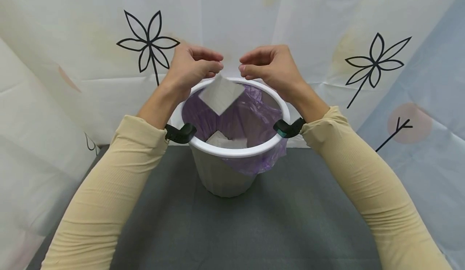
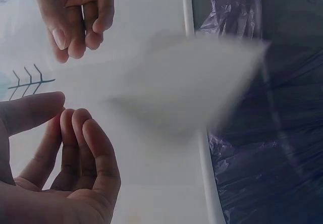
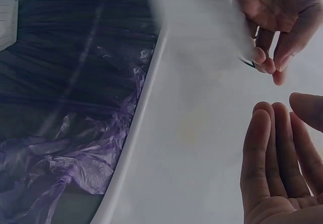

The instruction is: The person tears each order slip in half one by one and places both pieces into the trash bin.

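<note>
A square white piece of paper (image 1: 222, 95) is in the air over the mouth of a white bin (image 1: 227, 153). The paper is blurred in the left wrist view, its near corner apart from the fingers. Just above its top corner is my left hand (image 1: 194, 64), fingers loosely bent and thumb close to the fingertips, holding nothing. Facing it across a small gap, my right hand (image 1: 270, 66) has loosely bent fingers with nothing between them. A purple bag (image 1: 254, 100) lines the bin, and white paper (image 1: 227, 141) lies inside.
The bin stands on a dark grey table (image 1: 232, 229). Behind it hangs a white cloth (image 1: 232, 19) with black flower drawings. Part of the bag folds over the bin's front right rim. Black bands (image 1: 181, 133) are on both wrists.
</note>
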`<state>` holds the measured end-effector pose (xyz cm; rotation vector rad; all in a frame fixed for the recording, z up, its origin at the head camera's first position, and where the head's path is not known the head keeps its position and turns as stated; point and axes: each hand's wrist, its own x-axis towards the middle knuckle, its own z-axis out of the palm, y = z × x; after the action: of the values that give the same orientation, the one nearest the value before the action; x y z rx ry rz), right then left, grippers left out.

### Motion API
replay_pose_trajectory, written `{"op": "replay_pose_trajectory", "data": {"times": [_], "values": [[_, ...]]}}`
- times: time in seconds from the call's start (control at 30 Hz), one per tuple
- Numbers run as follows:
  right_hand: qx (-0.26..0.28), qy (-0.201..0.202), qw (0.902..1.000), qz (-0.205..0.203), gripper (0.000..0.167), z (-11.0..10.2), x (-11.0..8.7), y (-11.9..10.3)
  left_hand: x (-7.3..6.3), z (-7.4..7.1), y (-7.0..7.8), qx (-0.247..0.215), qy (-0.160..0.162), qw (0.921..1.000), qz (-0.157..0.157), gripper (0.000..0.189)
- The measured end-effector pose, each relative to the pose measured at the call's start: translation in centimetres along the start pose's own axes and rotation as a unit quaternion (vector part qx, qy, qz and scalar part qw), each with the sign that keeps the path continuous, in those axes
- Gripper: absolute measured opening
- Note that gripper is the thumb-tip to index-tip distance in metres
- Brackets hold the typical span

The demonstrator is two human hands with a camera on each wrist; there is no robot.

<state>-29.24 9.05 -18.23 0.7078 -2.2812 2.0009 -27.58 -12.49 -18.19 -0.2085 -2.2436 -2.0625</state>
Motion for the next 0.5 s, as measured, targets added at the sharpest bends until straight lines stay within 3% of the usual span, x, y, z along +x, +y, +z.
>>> {"op": "replay_pose_trajectory", "data": {"times": [0.3,0.5], "values": [[-0.003,0.0,1.0,-0.001,0.012,-0.5,-0.6,-0.4,-0.5,-0.2,0.2,0.013,-0.008,0.9999,0.008,0.02],[-0.019,0.004,0.9994,-0.028,0.012,-1.7,-1.8,-0.9,-1.5,-1.2,0.6,0.063,0.01,0.9966,0.053,0.022]]}}
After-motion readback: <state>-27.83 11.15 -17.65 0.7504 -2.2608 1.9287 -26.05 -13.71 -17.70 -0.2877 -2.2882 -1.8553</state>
